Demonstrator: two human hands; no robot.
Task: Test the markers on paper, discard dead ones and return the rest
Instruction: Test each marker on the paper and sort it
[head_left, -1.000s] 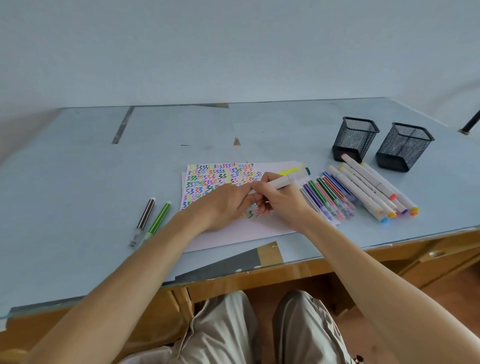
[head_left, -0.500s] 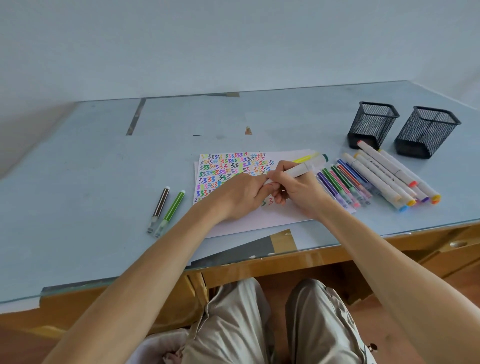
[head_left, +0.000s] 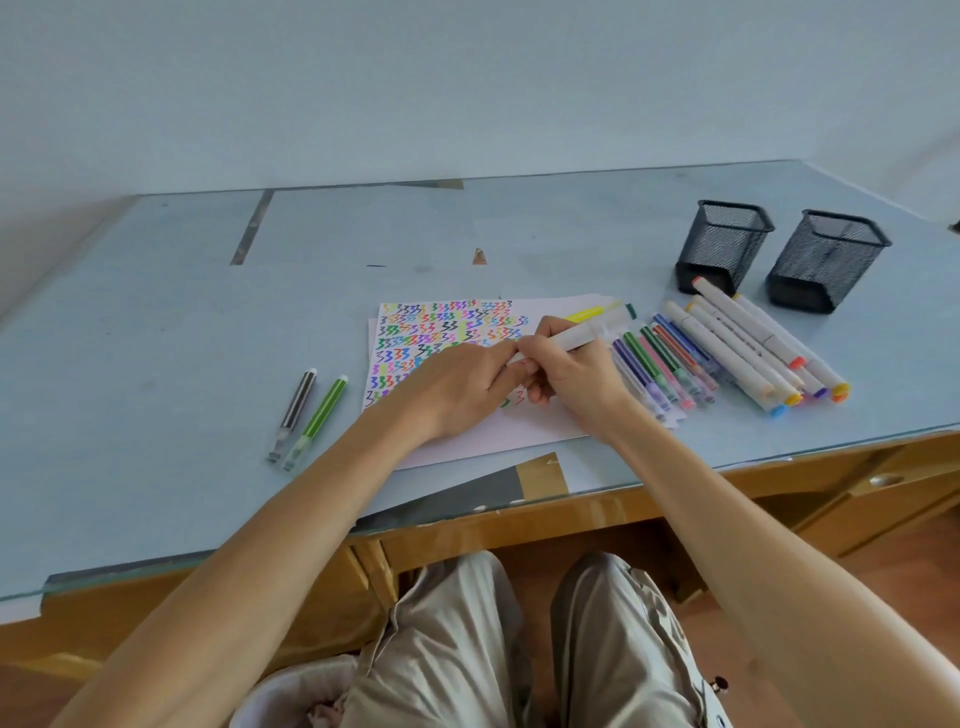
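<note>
White-barrelled marker with a dark green end cap (head_left: 582, 332) is gripped in the right hand (head_left: 571, 382) above the scribble-covered white paper sheet (head_left: 467, 431); the left hand (head_left: 462, 387) pinches its lower tip, both hands touching.

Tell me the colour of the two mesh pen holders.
Black, both mesh pen holders; the head view shows them.

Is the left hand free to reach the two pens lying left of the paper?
Probably not yet: the left hand is at the white marker with the right hand. The path to the two pens looks unobstructed.
</note>
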